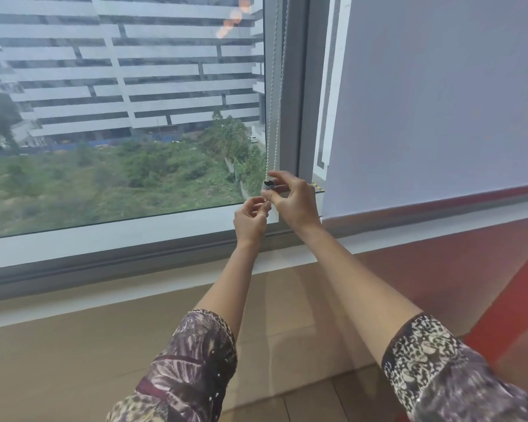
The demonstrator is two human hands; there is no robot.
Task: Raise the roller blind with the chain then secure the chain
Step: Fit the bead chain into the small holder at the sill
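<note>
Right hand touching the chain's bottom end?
Touching. Head view: right hand pinches the small dark piece at the bead chain's lower end, no gap visible. Left hand sits just below.

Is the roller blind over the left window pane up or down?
Up: the left pane shows the outside fully, no blind fabric visible; the right blind is down.
</note>
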